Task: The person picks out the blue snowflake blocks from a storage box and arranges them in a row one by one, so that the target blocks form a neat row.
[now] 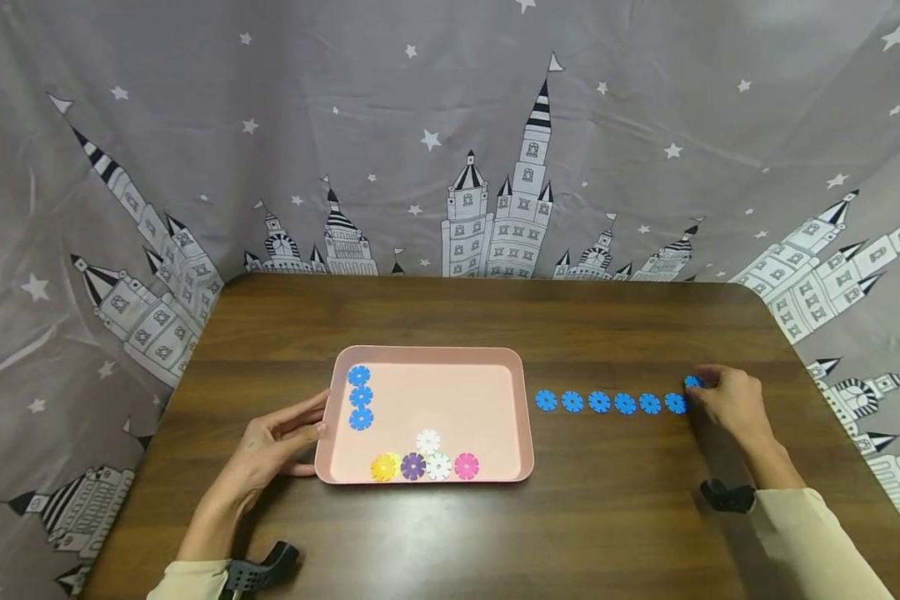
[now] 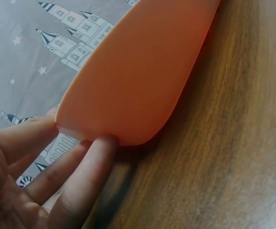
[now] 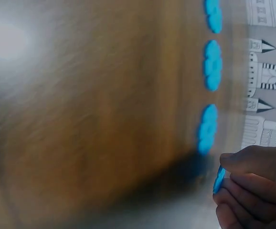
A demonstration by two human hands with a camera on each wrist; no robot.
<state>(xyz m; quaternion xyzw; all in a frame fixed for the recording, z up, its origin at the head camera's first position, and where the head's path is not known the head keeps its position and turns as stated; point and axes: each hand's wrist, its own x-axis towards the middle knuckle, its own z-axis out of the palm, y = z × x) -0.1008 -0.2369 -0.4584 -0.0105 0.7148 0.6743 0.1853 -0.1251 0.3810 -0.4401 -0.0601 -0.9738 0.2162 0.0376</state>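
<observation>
A pink tray (image 1: pixel 420 356) stands on the table, its left end gripped by my left hand (image 1: pixel 270 446). In the left wrist view, fingers (image 2: pixel 83 176) touch the tray's outer wall (image 2: pixel 138 81) and edge. My right hand (image 1: pixel 735 404) pinches a blue notched disc (image 3: pixel 218 179) between thumb and fingers. It is just above the table, at the right end of a row of several blue discs (image 1: pixel 598 402). Inside the tray, three blue discs (image 1: pixel 361 397) form a column at the left. White (image 1: pixel 428 442), yellow (image 1: pixel 383 467), purple (image 1: pixel 413 466) and pink (image 1: pixel 466 466) discs lie along its near side.
The brown wooden table (image 1: pixel 495 542) ends at a grey curtain (image 1: pixel 390 100) printed with castles and stars. Black wrist straps (image 1: pixel 262 568) sit on both arms. The blue row runs rightward from the tray's right side.
</observation>
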